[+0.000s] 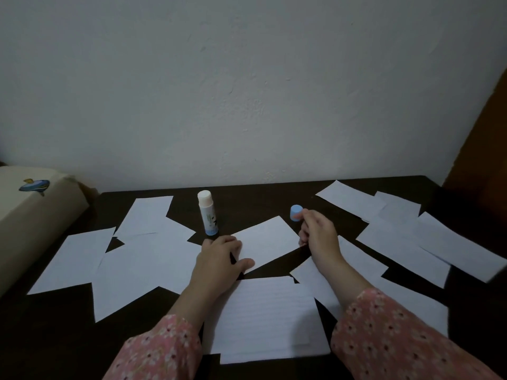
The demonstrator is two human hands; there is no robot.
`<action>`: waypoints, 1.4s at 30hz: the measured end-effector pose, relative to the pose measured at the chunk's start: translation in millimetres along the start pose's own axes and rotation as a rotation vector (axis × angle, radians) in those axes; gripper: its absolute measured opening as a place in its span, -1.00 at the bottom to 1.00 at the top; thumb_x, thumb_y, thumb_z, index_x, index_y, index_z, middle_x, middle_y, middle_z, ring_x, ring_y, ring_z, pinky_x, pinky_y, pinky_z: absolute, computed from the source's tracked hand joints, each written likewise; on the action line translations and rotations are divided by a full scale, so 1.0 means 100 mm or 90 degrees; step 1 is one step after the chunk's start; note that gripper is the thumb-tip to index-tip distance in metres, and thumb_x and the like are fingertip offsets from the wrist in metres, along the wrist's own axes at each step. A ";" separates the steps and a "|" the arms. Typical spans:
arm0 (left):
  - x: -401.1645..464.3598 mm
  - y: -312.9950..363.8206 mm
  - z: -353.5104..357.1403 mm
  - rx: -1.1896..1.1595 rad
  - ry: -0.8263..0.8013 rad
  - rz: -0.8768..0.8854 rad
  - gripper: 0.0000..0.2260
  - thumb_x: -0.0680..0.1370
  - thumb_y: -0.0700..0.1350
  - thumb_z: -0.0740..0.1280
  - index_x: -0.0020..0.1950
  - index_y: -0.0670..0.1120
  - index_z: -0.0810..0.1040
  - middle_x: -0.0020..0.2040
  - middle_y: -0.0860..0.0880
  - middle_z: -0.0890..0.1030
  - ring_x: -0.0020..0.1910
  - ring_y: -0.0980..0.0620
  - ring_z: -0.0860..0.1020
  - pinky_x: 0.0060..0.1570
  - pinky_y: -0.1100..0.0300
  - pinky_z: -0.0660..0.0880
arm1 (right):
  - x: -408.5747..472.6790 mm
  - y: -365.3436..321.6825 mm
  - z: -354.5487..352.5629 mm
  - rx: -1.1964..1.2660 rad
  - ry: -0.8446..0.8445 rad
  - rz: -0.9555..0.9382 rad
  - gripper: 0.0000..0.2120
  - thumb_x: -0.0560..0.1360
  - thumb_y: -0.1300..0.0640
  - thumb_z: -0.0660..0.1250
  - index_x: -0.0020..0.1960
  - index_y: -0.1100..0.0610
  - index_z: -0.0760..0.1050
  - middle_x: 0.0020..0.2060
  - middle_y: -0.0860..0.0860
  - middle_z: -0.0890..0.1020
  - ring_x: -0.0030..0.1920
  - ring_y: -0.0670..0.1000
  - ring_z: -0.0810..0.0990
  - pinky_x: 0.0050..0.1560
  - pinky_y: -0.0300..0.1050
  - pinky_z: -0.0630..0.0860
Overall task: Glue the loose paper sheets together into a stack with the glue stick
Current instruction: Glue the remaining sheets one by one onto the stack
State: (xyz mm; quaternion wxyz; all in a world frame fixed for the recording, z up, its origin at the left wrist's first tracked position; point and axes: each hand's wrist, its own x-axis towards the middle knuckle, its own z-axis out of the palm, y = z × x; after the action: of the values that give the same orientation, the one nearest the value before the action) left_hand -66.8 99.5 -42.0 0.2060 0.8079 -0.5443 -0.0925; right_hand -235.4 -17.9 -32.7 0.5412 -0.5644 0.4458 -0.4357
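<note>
Paper sheets (153,259) lie scattered across the dark table (55,338), with a lined stack (263,319) at 6 o'clock between both sleeves. Uncapped, the glue stick (207,212) stands upright at 12 o'clock of the left hand (219,259), which rests with relaxed fingers on the edge of a middle sheet (266,239). At 1 o'clock, the right hand (318,234) pinches the blue cap (296,213) at its fingertips. A cream box (35,215) sits at 9 o'clock.

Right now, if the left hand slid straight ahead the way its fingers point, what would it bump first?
Probably the upright white glue stick with the blue base: it stands just beyond the left hand, whose fingertips nearly touch its base, though depth is hard to judge.
</note>
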 end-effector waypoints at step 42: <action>0.00 -0.06 -0.04 0.030 -0.042 -0.017 -0.58 0.54 0.15 0.29 0.40 0.17 0.39 0.46 0.21 0.30 0.35 -0.01 0.24 0.29 0.05 0.27 | -0.21 -0.32 -0.51 -0.787 0.094 -0.159 -0.45 0.59 -0.05 0.23 0.52 -0.13 0.12 0.33 -0.03 0.44 0.32 0.02 0.34 0.24 -0.01 0.26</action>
State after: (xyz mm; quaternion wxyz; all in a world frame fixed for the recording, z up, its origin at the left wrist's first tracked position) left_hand -60.2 102.8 -41.2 0.1676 0.8161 -0.5421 -0.1093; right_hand -288.7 -8.3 0.9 0.0283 -0.7890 0.5819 -0.1952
